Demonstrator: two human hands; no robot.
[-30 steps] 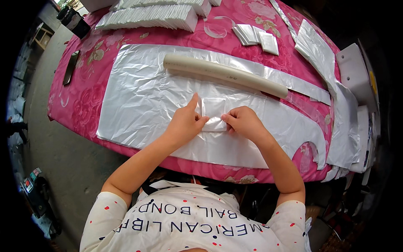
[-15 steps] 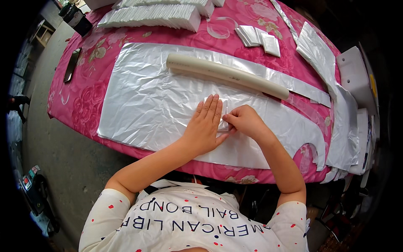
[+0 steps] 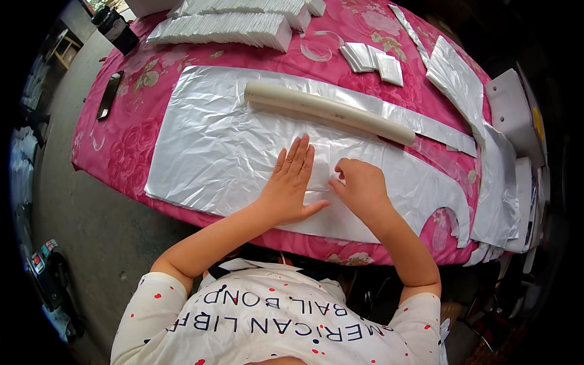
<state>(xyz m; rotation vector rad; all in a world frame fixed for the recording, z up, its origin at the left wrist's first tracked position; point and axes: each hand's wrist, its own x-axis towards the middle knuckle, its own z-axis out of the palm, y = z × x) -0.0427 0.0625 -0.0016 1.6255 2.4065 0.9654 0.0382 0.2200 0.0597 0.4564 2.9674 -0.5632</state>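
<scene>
My left hand (image 3: 292, 184) lies flat, fingers together and thumb spread to the side, over the left part of a small folded square of clear or whitish plastic (image 3: 320, 165). That square rests on a stack of silvery plastic sheets (image 3: 207, 134); its edges are hard to make out. Just right of the square is my right hand (image 3: 363, 187), its fingers bent and its thumb a little apart from the index finger, with nothing visible between them. Beyond both hands a pale plastic tube (image 3: 328, 109) lies slantwise across the sheets.
A pink flowered cloth (image 3: 131, 146) covers the table. At the back stand rows of folded white packets (image 3: 219, 31), with a few loose packets (image 3: 372, 62) nearby. A phone (image 3: 110, 95) and dark bottle (image 3: 115, 30) are at left; plastic strips (image 3: 459, 79) and white boxes (image 3: 514, 106) at right.
My right hand has let go of the small square's edge and drawn slightly right, its thumb and index finger parting. My left hand stays on the square, its thumb spread.
</scene>
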